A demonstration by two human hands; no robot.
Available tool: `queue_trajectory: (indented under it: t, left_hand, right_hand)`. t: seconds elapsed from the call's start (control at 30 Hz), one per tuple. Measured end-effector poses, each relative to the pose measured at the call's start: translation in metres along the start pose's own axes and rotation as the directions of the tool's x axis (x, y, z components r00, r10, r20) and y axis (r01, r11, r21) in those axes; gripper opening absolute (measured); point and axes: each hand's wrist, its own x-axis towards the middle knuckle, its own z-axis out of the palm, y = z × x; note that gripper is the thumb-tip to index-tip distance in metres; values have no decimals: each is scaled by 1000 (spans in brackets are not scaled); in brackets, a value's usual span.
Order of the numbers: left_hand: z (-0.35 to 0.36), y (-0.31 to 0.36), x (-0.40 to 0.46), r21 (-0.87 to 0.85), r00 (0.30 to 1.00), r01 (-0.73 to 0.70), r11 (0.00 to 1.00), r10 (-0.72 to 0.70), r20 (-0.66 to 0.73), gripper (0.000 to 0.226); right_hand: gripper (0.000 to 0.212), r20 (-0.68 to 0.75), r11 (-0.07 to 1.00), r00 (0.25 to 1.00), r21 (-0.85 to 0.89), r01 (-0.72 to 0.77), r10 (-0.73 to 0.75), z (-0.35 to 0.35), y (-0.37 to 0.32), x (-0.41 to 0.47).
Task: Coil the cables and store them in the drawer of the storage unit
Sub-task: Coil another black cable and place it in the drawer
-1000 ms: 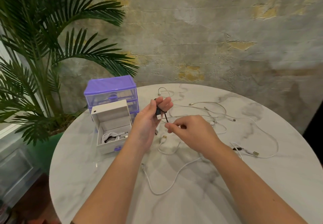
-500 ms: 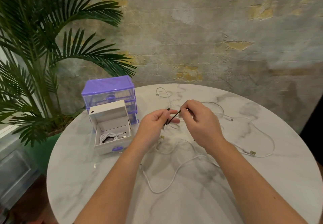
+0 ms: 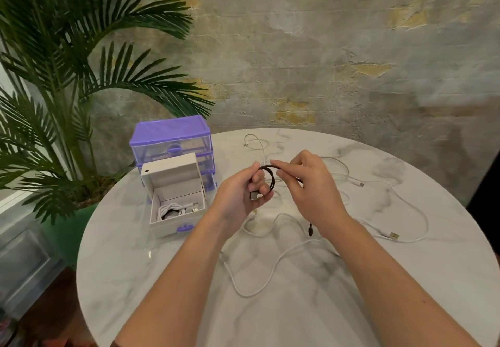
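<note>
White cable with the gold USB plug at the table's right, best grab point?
Take the white cable just behind its gold USB plug, coming from above with the right hand. That end lies flat and clear of the tangle, and the rigid plug gives the grip a stop for coiling.

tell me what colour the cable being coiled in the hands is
Black cable, with a silver plug at the left hand; head view, the only one.

On the table (image 3: 151,287), the open drawer (image 3: 177,206) sits before the storage unit (image 3: 170,141), loose cables (image 3: 270,273) to its right.
</note>
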Motion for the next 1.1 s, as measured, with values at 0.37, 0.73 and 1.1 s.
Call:
queue_trajectory:
  t: [0.37, 0.73, 1.1]
  left_hand:
    - [-3, 0, -2, -131, 998, 47, 990, -42, 41, 29]
    - [-3, 0, -2, 100, 995, -84, 991, 78, 66, 33]
    - [-6, -11, 7, 602, 930, -85, 794, 281, -238, 24]
  right_hand:
    - [15, 139, 955, 958, 130, -268, 250, 0, -11, 1]
    - [14, 374, 678, 825, 474, -562, 423, -18, -17, 5]
    - [13, 271, 846, 872, 248, -472, 408, -12, -4, 4]
